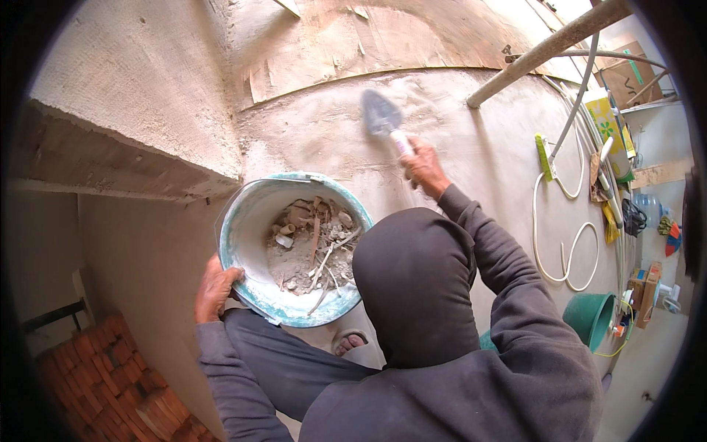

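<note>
My right hand (pixel 426 169) is wrapped round the pale handle of a pointed trowel (pixel 381 110). Its grey blade, slightly blurred, is over the dusty concrete floor (pixel 442 110), beyond the bucket; I cannot tell whether it touches. A white and teal bucket (pixel 252 286) stands in front of me, its mouth facing up. In it lie grey rubble (pixel 298 254), dust and thin sticks. My left hand (pixel 215 287) grips the bucket's near left side, thumb at the rim. A dark fabric shape (pixel 416 287) hides the floor to the right of the bucket.
A metal pole (pixel 545 59) slants down to the floor at the far right. White hose (pixel 567 274), a green-headed brush (pixel 545 156) and a green bucket (pixel 589 318) lie along the right. Thin board (pixel 331 44) covers the far floor. Red bricks (pixel 110 376) are stacked at lower left.
</note>
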`<action>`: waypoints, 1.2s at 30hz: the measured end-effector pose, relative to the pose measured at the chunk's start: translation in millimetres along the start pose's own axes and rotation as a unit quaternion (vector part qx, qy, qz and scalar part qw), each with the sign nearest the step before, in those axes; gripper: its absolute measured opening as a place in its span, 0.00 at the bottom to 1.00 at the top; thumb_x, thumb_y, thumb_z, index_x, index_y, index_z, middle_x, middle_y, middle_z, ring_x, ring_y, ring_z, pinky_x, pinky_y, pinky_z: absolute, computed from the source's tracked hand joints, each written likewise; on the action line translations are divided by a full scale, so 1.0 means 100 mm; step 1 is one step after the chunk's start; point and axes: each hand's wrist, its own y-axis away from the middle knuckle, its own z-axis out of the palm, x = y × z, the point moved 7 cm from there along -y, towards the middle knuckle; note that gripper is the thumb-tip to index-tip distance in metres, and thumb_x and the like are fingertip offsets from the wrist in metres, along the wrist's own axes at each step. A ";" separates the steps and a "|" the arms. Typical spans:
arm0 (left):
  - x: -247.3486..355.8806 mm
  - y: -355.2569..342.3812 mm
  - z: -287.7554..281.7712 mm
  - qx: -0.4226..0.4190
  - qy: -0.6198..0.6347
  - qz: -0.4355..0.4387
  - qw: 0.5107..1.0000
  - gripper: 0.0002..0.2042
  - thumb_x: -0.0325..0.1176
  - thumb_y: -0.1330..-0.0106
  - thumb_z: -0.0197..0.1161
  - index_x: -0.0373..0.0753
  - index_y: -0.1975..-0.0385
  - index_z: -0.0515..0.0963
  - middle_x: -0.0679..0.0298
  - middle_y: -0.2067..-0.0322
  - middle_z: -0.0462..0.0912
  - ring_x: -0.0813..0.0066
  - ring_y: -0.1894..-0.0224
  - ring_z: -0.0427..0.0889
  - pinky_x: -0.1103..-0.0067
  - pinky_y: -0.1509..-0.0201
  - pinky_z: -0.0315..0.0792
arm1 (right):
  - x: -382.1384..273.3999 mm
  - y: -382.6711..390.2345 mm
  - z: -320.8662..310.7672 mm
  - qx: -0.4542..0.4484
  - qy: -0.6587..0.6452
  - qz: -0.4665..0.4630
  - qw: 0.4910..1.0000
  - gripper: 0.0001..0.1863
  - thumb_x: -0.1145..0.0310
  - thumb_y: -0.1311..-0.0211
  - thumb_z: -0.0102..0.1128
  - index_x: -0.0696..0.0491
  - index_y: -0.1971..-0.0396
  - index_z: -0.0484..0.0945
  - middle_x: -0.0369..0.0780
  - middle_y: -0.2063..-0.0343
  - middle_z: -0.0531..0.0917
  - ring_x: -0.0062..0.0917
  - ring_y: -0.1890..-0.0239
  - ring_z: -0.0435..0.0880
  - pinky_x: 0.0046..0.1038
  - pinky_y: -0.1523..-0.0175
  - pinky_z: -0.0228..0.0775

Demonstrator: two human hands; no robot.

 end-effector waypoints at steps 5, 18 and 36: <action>-0.09 -0.05 -0.02 0.009 0.009 -0.004 1.000 0.21 0.28 0.54 0.59 0.30 0.57 0.76 0.62 0.71 0.78 0.73 0.74 0.76 0.76 0.73 0.73 | 0.32 -0.26 -0.74 0.149 0.027 0.050 0.987 0.20 0.76 0.42 0.57 0.58 0.49 0.73 0.41 0.78 0.79 0.23 0.84 0.78 0.28 0.87 0.72; -0.05 -0.02 -0.02 0.002 0.003 0.002 1.000 0.24 0.29 0.52 0.59 0.30 0.52 0.74 0.60 0.67 0.80 0.71 0.72 0.79 0.75 0.71 0.74 | -0.10 -0.04 0.49 -0.063 0.007 -0.018 0.998 0.33 0.78 0.43 0.54 0.56 0.33 0.65 0.43 0.75 0.79 0.18 0.87 0.74 0.19 0.90 0.68; -0.04 0.01 -0.01 0.011 0.002 -0.030 0.999 0.24 0.28 0.50 0.58 0.29 0.50 0.74 0.60 0.67 0.80 0.72 0.71 0.79 0.76 0.70 0.75 | -0.37 -0.50 0.48 -0.144 0.046 -0.020 0.988 0.35 0.81 0.47 0.51 0.62 0.33 0.64 0.38 0.82 0.75 0.15 0.90 0.69 0.19 0.91 0.62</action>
